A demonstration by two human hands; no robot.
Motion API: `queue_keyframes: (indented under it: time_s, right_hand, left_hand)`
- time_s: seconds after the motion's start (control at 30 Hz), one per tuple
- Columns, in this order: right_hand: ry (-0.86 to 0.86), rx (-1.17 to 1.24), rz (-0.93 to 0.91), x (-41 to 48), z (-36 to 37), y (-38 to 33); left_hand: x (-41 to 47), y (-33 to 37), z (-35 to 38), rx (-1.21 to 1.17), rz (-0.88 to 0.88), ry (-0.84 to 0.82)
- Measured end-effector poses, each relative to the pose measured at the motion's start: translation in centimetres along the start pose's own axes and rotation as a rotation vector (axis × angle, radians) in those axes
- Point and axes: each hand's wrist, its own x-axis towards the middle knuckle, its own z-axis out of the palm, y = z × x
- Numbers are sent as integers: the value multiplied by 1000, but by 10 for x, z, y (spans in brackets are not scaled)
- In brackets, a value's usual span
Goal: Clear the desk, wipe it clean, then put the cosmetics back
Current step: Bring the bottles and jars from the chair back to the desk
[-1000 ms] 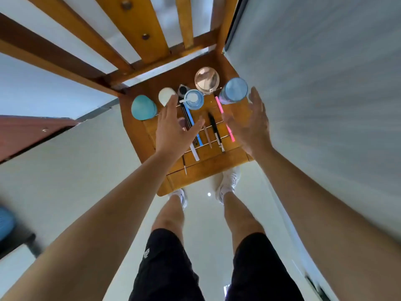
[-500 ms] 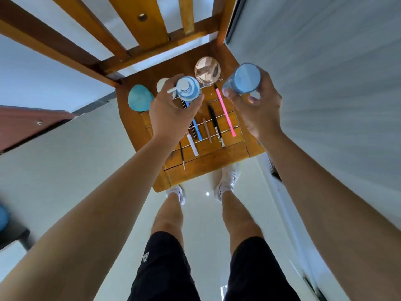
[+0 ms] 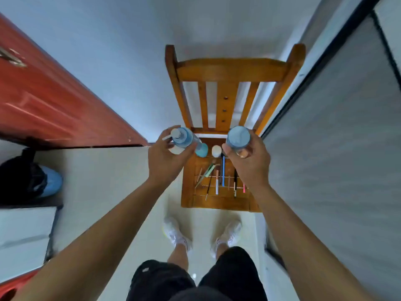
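A wooden chair stands in front of me with cosmetics on its seat. My left hand grips a blue pump bottle, lifted above the seat's left rear corner. My right hand grips a blue-capped bottle, raised over the seat's right rear. On the seat remain a teal sponge, a small white jar and several pens, pencils and brushes lying side by side. The desk itself is outside the frame.
A red door is at the left, a grey wall panel at the right. A dark bag sits on a surface at the left. My feet stand on the pale floor just before the chair.
Both hands closed on their bottles and lifted them off the chair seat. The view swung so the chair now appears upright ahead. The round mirror seen earlier is hidden now.
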Motion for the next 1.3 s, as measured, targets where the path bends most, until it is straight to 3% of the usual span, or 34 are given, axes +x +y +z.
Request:
queue_keyframes:
  time_s: [0.13,0.27,0.43,0.7,1.0,1.3]
  right_hand:
    - [-151,26,-192,-13,27,-98]
    - [-271,52,-415,-62,73,-183]
    - [-412,70,-602,-169,160,-262]
    - [-732,126,-727,-388,338,-362]
    - [-1120,207,-862,-608,506,-418]
    - [-1363,187,-830,-770,700,-437]
  left_hand:
    - [-27,30,-98,7,44,179]
    - [-71,18,-196,63,-5,350]
    - [-157,-31,-336,30,-60,542]
    - [-352,-142,-566,168,-129,811]
    - [-539,-261,-709,207,-486,1120]
    - [-619,-380,-842,183,-736,1238]
